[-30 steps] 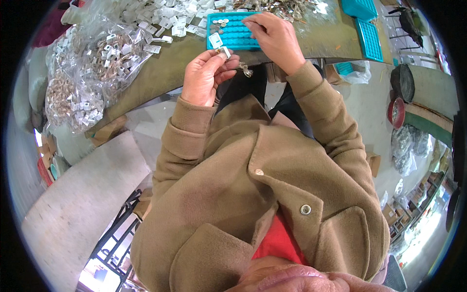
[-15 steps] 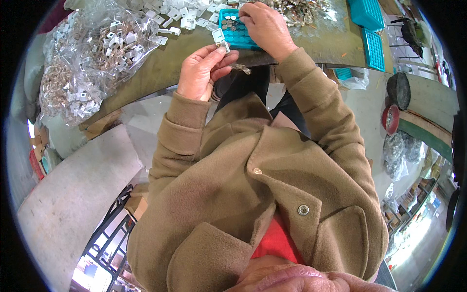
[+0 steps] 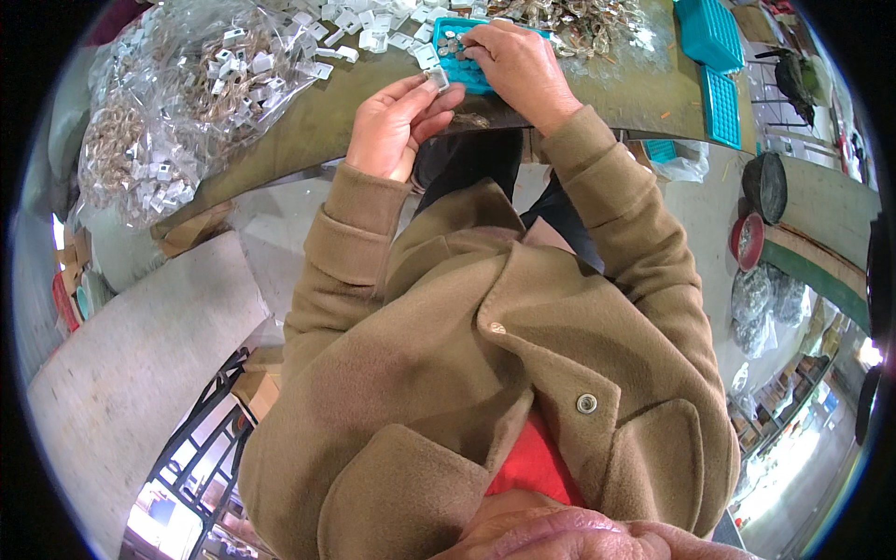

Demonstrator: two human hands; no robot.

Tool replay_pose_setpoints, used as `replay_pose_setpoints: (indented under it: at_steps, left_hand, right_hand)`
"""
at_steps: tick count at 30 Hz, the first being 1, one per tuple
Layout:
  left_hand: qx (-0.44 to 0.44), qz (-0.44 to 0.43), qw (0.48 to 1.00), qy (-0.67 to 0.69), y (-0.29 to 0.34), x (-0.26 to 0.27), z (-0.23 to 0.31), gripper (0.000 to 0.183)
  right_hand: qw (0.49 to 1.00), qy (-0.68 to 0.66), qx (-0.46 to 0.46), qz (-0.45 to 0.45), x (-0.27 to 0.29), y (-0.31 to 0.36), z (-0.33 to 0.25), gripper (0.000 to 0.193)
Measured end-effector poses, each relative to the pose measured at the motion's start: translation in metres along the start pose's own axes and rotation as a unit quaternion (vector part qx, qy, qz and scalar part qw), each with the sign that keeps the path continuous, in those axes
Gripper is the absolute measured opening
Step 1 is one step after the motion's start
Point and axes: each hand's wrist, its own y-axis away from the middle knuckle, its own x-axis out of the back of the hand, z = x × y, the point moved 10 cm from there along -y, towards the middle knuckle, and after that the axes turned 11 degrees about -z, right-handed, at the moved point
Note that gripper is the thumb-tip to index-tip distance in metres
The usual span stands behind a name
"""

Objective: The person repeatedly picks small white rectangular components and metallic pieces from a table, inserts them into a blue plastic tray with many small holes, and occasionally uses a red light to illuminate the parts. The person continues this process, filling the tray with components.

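Observation:
My left hand pinches a small white plastic housing between thumb and fingers, just off the near left corner of a blue tray. A thin clear lead hangs at the table's edge below that hand. Small round silvery discs lie in the tray's left part. Over the tray, my right hand has its thumb and fingertips together beside the discs. Whatever is in that pinch is too small to make out. Much of the tray's right side is hidden by the hand.
On the table's left slumps a clear bag of white housings with leads. More loose white housings are strewn behind the tray. A heap of clear leads lies at the back right, near stacked blue trays and another tray.
My right hand has come a little nearer to me over the tray, its fingertips now by the discs. The left hand keeps the white housing, and the hanging lead has shifted slightly.

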Motion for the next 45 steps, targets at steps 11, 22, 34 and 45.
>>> replay_pose_setpoints:
  at_steps: [11,22,34,45]
  left_hand:
    - [0.003,-0.023,0.998,-0.053,0.002,-0.013,-0.003,0.03]
    - [0.004,-0.006,0.996,-0.086,0.01,-0.008,-0.007,0.032]
    - [-0.022,0.023,0.991,-0.126,0.002,-0.002,0.004,0.03]
    - [0.015,0.012,1.0,-0.018,0.003,-0.001,-0.013,0.032]
  right_hand:
    - [0.986,-0.168,0.016,-0.007,0.02,0.027,-0.026,0.017]
    - [0.985,-0.164,0.046,-0.012,0.016,0.035,-0.04,0.009]
    - [0.993,-0.101,0.02,0.062,0.008,0.032,-0.041,0.007]
    - [0.99,-0.137,0.039,0.008,0.005,0.035,-0.036,0.009]
